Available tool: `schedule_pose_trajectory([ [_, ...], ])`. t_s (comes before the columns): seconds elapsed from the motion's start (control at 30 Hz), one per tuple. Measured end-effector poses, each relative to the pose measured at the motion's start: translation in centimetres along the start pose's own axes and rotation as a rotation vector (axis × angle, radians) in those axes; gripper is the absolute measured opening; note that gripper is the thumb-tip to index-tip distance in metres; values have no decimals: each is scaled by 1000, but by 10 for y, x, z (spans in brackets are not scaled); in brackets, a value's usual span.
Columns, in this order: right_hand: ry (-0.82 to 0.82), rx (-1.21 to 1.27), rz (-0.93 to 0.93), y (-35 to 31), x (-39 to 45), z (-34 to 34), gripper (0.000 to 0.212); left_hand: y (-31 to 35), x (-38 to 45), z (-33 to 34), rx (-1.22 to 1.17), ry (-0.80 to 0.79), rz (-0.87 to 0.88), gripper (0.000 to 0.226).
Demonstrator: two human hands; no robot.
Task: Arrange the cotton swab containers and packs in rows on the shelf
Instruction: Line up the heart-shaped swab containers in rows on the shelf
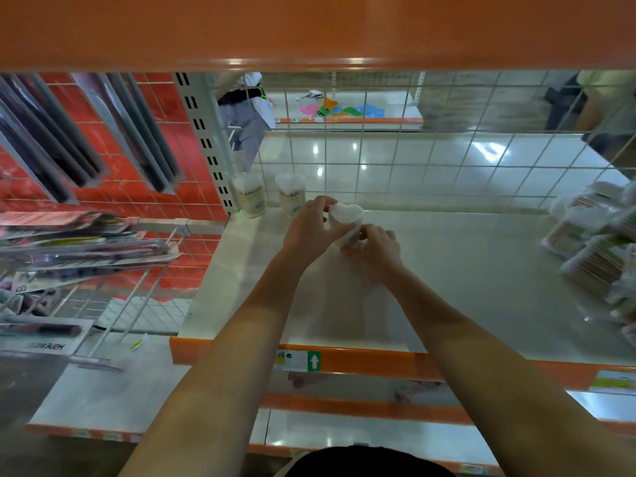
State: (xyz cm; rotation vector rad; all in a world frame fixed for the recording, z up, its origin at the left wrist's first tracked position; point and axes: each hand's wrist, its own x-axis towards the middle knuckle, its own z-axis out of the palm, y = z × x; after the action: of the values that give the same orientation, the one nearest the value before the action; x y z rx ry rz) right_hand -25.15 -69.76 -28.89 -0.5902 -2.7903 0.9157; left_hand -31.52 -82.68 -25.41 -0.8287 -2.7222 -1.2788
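Note:
Both my hands hold one clear heart-shaped cotton swab container (346, 215) just above the grey shelf (464, 270), left of its middle. My left hand (309, 228) grips its upper part from the left. My right hand (377, 247) holds its lower end from the right. Two more swab containers stand upright side by side at the shelf's back left corner, one (248, 195) by the upright post and one (290, 193) to its right. A heap of swab packs and containers (592, 242) lies at the right end of the shelf.
A white wire grid (395, 149) backs the shelf, with an orange shelf (309, 29) overhead and an orange front lip (378, 361) below my arms. To the left, packaged goods hang on hooks (86, 242) against a red grid. Lower shelves run beneath.

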Motion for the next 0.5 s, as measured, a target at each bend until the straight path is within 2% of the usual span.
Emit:
schedule_pose_trajectory([
  [0.5,9,-8,90,-20,28,9,51,-8,20,12,-177,114,-126,62],
])
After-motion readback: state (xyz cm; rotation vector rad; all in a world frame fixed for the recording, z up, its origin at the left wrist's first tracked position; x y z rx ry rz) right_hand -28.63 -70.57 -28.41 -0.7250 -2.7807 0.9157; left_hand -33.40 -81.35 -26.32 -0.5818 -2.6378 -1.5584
